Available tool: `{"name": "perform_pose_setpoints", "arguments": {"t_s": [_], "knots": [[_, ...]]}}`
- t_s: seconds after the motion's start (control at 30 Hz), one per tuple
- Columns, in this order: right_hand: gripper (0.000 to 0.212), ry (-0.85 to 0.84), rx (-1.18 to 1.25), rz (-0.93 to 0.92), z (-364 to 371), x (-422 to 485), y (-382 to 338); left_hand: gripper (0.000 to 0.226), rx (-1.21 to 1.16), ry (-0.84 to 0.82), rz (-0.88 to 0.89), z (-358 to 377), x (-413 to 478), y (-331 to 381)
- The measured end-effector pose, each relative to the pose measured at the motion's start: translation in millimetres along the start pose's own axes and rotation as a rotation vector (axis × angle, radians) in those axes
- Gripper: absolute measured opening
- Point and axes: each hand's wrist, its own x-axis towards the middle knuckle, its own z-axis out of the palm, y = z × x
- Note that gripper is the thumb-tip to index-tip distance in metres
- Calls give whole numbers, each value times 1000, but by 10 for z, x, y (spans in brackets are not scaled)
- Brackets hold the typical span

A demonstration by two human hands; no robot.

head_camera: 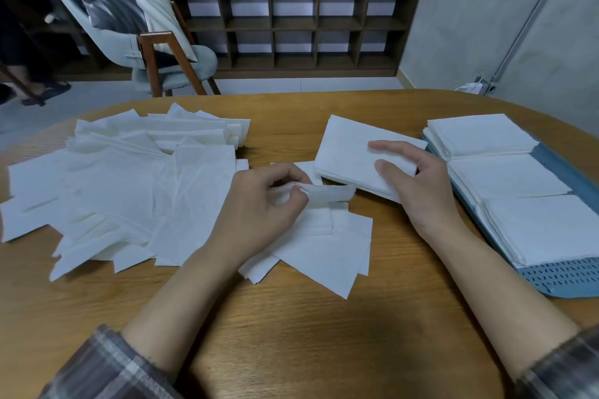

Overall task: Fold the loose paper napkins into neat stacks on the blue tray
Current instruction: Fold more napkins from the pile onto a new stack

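Far left on the table (291, 334) I've got the loose pile (129, 191), unfolded napkins fanned and overlapping, too jumbled for me to count. Next over, my left hand (259, 204) has its fingers closed in a pinch on a napkin (327, 194), lifting one edge so it curls over; the rest of that sheet lies on a few more flat napkins (324, 253) in front of me. The hand covers the pinch point, so I can't tell whether I hold one ply or two.

These sheets look feather-light, limp and easy to crease or tear (thin tissue, no stiffness at all), so I'd judge a corner or edge is the place to take hold, with light pressure, and a flat palm for smoothing.

Right of that, my right hand (418, 185) rests with fingers spread and loose on a folded stack (356, 152) on the table, pressing it rather than gripping. At far right the tray (567, 278) carries three stacks (505, 178) in a row; its right side runs out of view, so any space there is hidden
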Motion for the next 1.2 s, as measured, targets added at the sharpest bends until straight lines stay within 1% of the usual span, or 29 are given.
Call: {"name": "perform_pose_setpoints", "arguments": {"t_s": [0.1,0.13,0.2,0.23,0.27,0.3,0.37,0.43,0.5,0.53,0.63,0.77,0.87,1.0,1.13,1.2], "knots": [[21,-73,81,-12,17,-11,-47,28,-170,-12,-28,-44,12,73],[23,-126,144,-14,25,-28,-70,27,-199,-7,-24,-48,20,77],[37,-259,248,-1,55,-70,-111,25,-244,1,-10,-49,31,75],[38,-313,265,14,80,-97,-125,23,-262,3,-4,-46,31,74],[33,-347,254,22,108,-124,-130,23,-269,5,3,-40,29,72],[25,-357,214,12,133,-147,-134,24,-267,9,10,-31,25,69],[12,-293,139,-11,162,-150,-143,33,-234,23,15,-20,22,50],[8,-208,170,32,139,-128,-132,44,-193,45,0,-34,30,28],[9,-162,240,89,99,-91,-112,46,-242,52,-39,-43,44,35],[12,-161,271,112,85,-79,-94,44,-281,56,-55,-36,50,37],[29,-195,331,143,97,-78,-91,29,-327,78,-58,-8,54,31],[48,-283,349,126,131,-105,-118,16,-298,105,-28,-15,82,-14],[60,-300,351,110,153,-105,-130,10,-250,88,-52,23,73,-70],[72,-308,342,98,150,-117,-149,11,-243,74,-100,79,43,-60],[78,-320,237,83,149,-119,-144,13,-239,65,-121,82,48,-67],[80,-293,136,50,146,-118,-166,13,-219,56,-126,78,46,-84]]}}
